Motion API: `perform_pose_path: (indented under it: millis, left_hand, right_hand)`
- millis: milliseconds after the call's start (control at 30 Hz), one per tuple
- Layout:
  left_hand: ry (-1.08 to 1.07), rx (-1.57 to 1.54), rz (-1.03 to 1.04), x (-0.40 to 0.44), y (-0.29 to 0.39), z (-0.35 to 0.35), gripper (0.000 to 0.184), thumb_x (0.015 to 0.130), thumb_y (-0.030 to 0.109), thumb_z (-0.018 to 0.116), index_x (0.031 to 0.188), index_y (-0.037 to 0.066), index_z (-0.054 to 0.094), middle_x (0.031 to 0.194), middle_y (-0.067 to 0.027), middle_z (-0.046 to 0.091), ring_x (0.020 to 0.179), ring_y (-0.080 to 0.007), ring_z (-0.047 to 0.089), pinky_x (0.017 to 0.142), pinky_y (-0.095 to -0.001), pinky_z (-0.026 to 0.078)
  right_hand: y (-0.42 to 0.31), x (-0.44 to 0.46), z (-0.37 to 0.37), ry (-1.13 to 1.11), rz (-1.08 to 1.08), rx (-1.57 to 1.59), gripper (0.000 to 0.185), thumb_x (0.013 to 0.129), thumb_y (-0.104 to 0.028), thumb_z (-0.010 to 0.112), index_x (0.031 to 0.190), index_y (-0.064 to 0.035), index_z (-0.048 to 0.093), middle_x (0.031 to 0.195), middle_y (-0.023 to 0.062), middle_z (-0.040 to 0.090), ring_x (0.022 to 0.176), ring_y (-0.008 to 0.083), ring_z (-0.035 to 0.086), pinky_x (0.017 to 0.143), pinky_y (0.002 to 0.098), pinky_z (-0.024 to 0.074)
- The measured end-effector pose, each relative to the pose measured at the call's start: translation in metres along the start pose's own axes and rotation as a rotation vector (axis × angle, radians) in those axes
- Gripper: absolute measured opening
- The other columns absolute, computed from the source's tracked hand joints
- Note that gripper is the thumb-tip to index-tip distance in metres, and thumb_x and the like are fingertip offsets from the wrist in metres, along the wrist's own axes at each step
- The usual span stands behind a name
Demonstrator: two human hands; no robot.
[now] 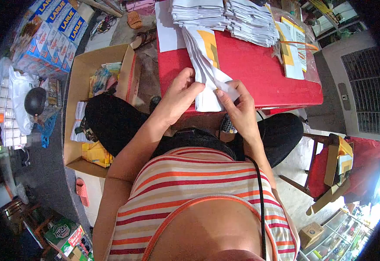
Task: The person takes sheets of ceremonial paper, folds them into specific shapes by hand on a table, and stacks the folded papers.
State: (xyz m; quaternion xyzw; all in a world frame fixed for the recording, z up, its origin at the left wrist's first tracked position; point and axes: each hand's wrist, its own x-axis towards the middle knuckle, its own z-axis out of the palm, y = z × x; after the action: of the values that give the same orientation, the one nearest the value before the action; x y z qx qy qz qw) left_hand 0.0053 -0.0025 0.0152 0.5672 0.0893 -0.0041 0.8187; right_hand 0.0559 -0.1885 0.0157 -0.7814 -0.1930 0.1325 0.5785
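A long bundle of folded white paper with a yellow-orange printed patch lies at the near edge of the red table. My left hand pinches its left side between thumb and fingers. On the other side, my right hand holds the near right part, thumb on top and fingers curled at the edge. The layers fan apart between both hands. Just beyond stand two stacks of folded white paper, the left stack and the right stack.
A plastic-wrapped packet of printed sheets lies at the table's right. To my left stands an open cardboard box with papers and yellow packets. Beer cartons are piled behind it. A wooden chair with a red cloth is at right.
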Motion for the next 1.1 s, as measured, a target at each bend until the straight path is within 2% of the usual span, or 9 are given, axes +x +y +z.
perform_pose_path:
  millis: [200,467,633,900,933,967,1033,1067,1100]
  left_hand:
    - [0.011,0.069,0.038,0.004,0.002,0.005,0.031,0.095,0.01,0.061,0.122,-0.003,0.052,0.109,-0.0094,0.063,0.099,-0.0141,0.06,0.085,-0.0294,0.05]
    - [-0.054,0.09,0.061,0.009,-0.005,0.001,0.032,0.097,0.007,0.059,0.128,-0.001,0.052,0.117,-0.0069,0.062,0.107,-0.014,0.059,0.093,-0.0326,0.05]
    - [0.044,0.155,0.026,0.018,-0.013,-0.005,0.044,0.092,0.009,0.067,0.128,-0.005,0.046,0.114,-0.0135,0.061,0.106,-0.0189,0.06,0.092,-0.0339,0.05]
    - [0.216,0.381,0.252,0.012,-0.016,-0.019,0.072,0.092,0.003,0.067,0.149,-0.003,0.023,0.131,-0.0173,0.055,0.118,-0.0202,0.056,0.101,-0.0325,0.046]
    - [0.191,0.398,0.271,0.009,-0.016,-0.026,0.071,0.092,0.002,0.067,0.149,-0.001,0.023,0.132,-0.0177,0.055,0.118,-0.0209,0.056,0.101,-0.0329,0.046]
    - [0.169,0.415,0.288,0.005,-0.017,-0.03,0.071,0.093,0.002,0.066,0.15,0.0,0.024,0.133,-0.0181,0.054,0.118,-0.0216,0.056,0.101,-0.0333,0.046]
    - [0.236,0.423,0.292,-0.003,-0.012,-0.029,0.066,0.092,0.002,0.065,0.148,0.001,0.029,0.132,-0.0195,0.056,0.117,-0.0251,0.058,0.1,-0.0343,0.046]
    - [0.293,0.666,0.343,-0.005,-0.007,-0.026,0.064,0.092,0.003,0.066,0.146,0.0,0.032,0.131,-0.0206,0.055,0.118,-0.0285,0.058,0.101,-0.0359,0.046]
    - [0.345,0.909,0.389,-0.008,-0.002,-0.023,0.061,0.091,0.003,0.066,0.144,0.0,0.035,0.13,-0.0218,0.054,0.118,-0.0318,0.058,0.101,-0.0375,0.046]
  right_hand:
    - [-0.047,-0.001,-0.007,0.03,-0.374,-0.313,0.049,0.086,-0.035,0.076,0.122,-0.0064,0.059,0.115,0.0194,0.06,0.106,0.0332,0.062,0.09,0.0437,0.0506]
    - [-0.071,0.018,-0.006,-0.093,-0.623,-0.835,0.036,0.091,-0.039,0.067,0.11,-0.0078,0.068,0.115,0.0203,0.06,0.103,0.0392,0.059,0.083,0.0489,0.0525]
    - [-0.072,0.021,-0.015,0.017,-0.343,-0.74,0.028,0.091,-0.028,0.068,0.093,0.0001,0.067,0.087,0.0201,0.064,0.078,0.0385,0.065,0.07,0.0463,0.0527]
    - [-0.034,0.015,-0.05,0.043,0.008,-0.411,0.021,0.087,-0.007,0.066,0.106,0.0024,0.067,0.092,0.021,0.069,0.081,0.0372,0.068,0.073,0.04,0.0528]
    - [-0.022,0.014,-0.05,0.021,-0.024,-0.399,0.028,0.087,-0.005,0.068,0.114,0.0006,0.066,0.086,0.011,0.068,0.072,0.0162,0.06,0.067,0.0306,0.049]
    - [-0.014,0.013,-0.048,0.02,-0.02,-0.396,0.028,0.087,-0.005,0.068,0.114,0.0006,0.066,0.086,0.011,0.068,0.072,0.0162,0.06,0.067,0.0306,0.049]
    - [-0.015,0.012,-0.037,0.037,-0.141,-0.499,0.031,0.087,-0.004,0.067,0.118,0.0,0.065,0.095,0.0126,0.066,0.077,0.0202,0.06,0.072,0.0326,0.0495]
    - [-0.021,0.01,-0.036,-0.011,-0.005,-0.449,0.034,0.089,-0.005,0.063,0.122,0.0016,0.061,0.115,0.0227,0.059,0.101,0.0404,0.062,0.088,0.0425,0.0495]
    - [-0.022,0.01,-0.036,-0.01,-0.003,-0.443,0.034,0.089,-0.005,0.063,0.122,0.0016,0.061,0.115,0.0227,0.059,0.101,0.0404,0.062,0.088,0.0425,0.0495]
